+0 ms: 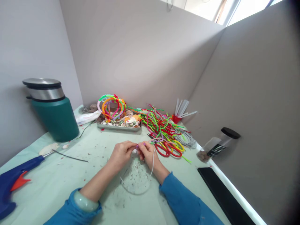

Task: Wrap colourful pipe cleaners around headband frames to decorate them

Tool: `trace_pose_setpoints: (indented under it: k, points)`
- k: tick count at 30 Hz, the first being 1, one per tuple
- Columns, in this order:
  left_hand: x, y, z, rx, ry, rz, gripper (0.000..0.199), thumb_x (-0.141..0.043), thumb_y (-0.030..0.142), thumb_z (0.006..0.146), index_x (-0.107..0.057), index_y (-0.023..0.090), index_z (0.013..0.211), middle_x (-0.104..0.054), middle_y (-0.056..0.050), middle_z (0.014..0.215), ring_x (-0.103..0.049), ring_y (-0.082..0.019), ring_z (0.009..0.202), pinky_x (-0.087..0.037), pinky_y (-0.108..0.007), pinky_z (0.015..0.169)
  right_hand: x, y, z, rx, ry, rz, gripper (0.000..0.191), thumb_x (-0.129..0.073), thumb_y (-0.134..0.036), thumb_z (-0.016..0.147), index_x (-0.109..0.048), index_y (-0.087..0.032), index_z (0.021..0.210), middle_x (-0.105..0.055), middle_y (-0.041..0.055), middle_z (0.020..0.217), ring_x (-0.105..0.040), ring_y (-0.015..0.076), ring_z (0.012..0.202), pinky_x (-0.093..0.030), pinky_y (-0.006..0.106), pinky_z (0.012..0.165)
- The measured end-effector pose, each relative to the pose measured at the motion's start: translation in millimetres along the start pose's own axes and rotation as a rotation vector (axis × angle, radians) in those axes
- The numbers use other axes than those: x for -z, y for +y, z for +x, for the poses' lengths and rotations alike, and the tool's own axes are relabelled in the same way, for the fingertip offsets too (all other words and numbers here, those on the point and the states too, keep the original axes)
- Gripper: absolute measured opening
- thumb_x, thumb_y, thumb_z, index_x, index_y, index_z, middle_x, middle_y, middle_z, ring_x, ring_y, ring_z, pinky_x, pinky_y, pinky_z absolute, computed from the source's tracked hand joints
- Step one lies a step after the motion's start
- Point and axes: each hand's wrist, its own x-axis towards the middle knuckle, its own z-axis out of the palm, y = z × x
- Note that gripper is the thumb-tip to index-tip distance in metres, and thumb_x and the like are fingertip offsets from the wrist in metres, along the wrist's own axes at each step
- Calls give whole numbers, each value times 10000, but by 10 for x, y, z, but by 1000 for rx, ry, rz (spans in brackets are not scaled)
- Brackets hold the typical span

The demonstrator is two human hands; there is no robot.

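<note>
My left hand (123,153) and my right hand (147,152) meet fingertip to fingertip above the table, both in a pinch. A thin whitish cord (152,165) runs from my right hand and curves down in an open loop, with one end loose at the lower left. Small purple and white bits show between the fingertips, too small to name. Just beyond my right hand lie red-handled scissors (162,150) and a heap of coloured pipe cleaners (157,123).
A metal tray (118,127) holds shells and several colourful rings (112,107). A green flask (55,117) and blue glue gun (21,175) stand left. Coiled grey cord (187,139), a red cup with white sticks (175,118), a clear jar (219,145) and a black bar (222,193) are right.
</note>
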Motion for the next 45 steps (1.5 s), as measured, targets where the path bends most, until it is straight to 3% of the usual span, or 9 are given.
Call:
trace_pose_setpoints:
  k: [5,13,15,19,23,27,35,40,45]
  points:
    - [-1,17,21,231,-18,-219,243,-510,274,748,-656,166,910,-690,-34,779,-593,-155,672,-440,-238,601,5,-5,2,-11,5,-6,321,-513,-445,782,-493,-163,632,-453,-56,460,-370,55,348,-266,184,347]
    - [-10,16,42,346,-130,-593,311,-538,311,709,-554,121,955,-557,31,567,-396,-61,400,-291,-187,400,7,-38,-15,11,4,6,269,-534,-412,781,-494,-169,675,-434,-70,450,-357,60,365,-265,185,367]
    - [-18,-2,37,345,-144,-579,297,-537,291,705,-545,123,950,-585,12,620,-450,-74,443,-329,-191,427,7,-26,-10,10,11,9,264,-544,-403,774,-489,-168,666,-429,-72,444,-353,61,362,-258,186,366]
    - [-23,-33,4,221,-112,-350,219,-523,225,704,-567,154,907,-652,-46,854,-582,-149,743,-432,-250,653,7,-6,5,-7,27,12,283,-553,-416,760,-476,-169,644,-427,-72,439,-348,60,353,-251,190,360]
    - [0,3,-27,134,-79,-32,154,-493,214,738,-600,202,848,-660,-15,812,-576,-148,716,-406,-250,664,3,-22,7,-28,31,-3,299,-568,-428,743,-472,-170,629,-430,-71,431,-348,60,345,-248,192,356]
    - [23,49,-29,59,-63,91,150,-495,220,752,-621,214,833,-664,-16,795,-582,-158,738,-395,-236,659,-2,-35,1,-25,31,9,292,-571,-424,742,-469,-173,634,-421,-74,420,-350,63,346,-249,192,355]
    - [35,33,-31,40,-67,132,186,-526,280,752,-646,218,880,-675,-33,830,-587,-172,757,-397,-237,666,-8,-20,6,-23,61,6,283,-583,-417,728,-480,-172,632,-421,-75,434,-346,64,367,-249,196,366]
    - [40,60,-32,20,-55,118,221,-447,274,800,-653,205,843,-668,-34,810,-575,-157,732,-377,-226,664,5,10,7,-23,33,5,268,-552,-407,759,-477,-173,652,-414,-77,443,-340,59,367,-247,189,369]
    - [43,64,-1,192,-70,-86,288,-455,366,775,-614,180,622,-589,12,565,-495,-123,547,-336,-208,539,5,4,8,-20,9,3,276,-553,-421,746,-477,-172,653,-446,-68,469,-355,57,361,-255,187,356]
